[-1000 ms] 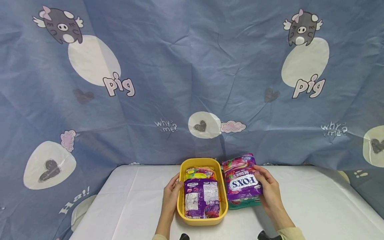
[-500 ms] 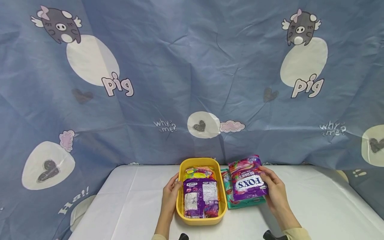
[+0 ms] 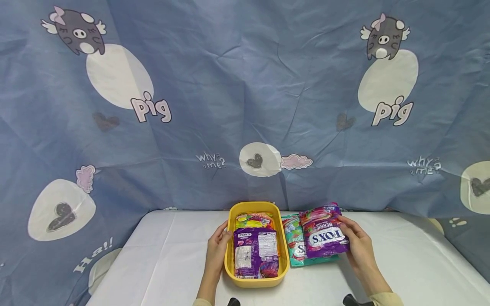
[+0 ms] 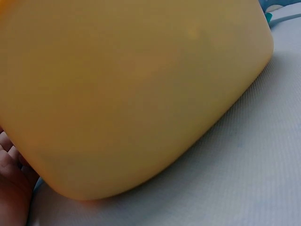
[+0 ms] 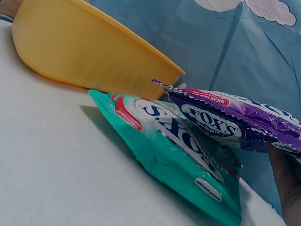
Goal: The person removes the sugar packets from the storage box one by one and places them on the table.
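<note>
My right hand (image 3: 360, 244) pinches the right edge of a purple Fox's Berries candy bag (image 3: 324, 231). In the right wrist view the purple bag (image 5: 230, 117) is raised off the table, partly over a green Fox's candy bag (image 5: 164, 146), which lies flat; in the head view the green bag (image 3: 294, 238) is half covered. At the left side of a yellow plastic container (image 3: 257, 282), my left hand (image 3: 218, 246) grips the rim. Inside that container lie another purple candy bag (image 3: 255, 253) and, farther back, a yellow-and-red candy bag (image 3: 254, 219). The container's wall (image 4: 141, 94) fills most of the left wrist view.
A white cloth covers the table (image 3: 172, 255). Behind its back edge hangs a blue curtain (image 3: 214, 106) printed with pigs and hearts. The green bag lies close against the container's right side.
My right hand has moved to the right with the purple bag, away from the container, exposing more of the green bag. My left hand and the container stay put.
</note>
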{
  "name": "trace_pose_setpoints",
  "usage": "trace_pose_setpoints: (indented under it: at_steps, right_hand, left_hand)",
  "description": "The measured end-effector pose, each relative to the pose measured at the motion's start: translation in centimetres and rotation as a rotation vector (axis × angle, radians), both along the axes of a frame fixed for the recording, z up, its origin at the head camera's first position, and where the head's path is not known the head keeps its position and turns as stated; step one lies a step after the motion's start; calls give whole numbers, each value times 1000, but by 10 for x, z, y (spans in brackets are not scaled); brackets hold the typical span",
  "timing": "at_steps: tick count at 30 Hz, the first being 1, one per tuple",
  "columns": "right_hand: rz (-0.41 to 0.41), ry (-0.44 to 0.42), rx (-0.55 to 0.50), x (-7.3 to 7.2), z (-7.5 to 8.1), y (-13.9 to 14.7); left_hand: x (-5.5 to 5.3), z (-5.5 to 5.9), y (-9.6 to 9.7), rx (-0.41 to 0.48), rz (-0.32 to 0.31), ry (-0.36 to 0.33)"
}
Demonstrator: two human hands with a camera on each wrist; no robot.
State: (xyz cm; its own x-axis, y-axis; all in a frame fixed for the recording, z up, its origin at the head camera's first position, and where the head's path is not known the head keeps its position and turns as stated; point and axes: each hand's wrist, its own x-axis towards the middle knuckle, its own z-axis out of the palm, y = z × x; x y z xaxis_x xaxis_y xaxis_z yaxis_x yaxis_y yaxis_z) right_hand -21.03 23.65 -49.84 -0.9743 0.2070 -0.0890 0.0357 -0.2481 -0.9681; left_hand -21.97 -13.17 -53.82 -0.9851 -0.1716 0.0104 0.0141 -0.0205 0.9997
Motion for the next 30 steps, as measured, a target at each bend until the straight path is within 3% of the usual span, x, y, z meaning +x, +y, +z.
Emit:
trace_pose_setpoints:
  at_steps: [3,10,22,30]
  right_hand:
    - [0,-2,6,-1,-1,5]
    - [3,-9,46,-2,-5,18]
    - [-35,-49,72,-3,-7,35]
    - [-21,-47,100,-6,-12,45]
  left_hand:
    - [2,6,0,4,-7,-10]
    - [-1,-1,1,9,-12,-15]
    - [1,1,0,-2,1,-20]
    - [13,23,2,0,-14,-40]
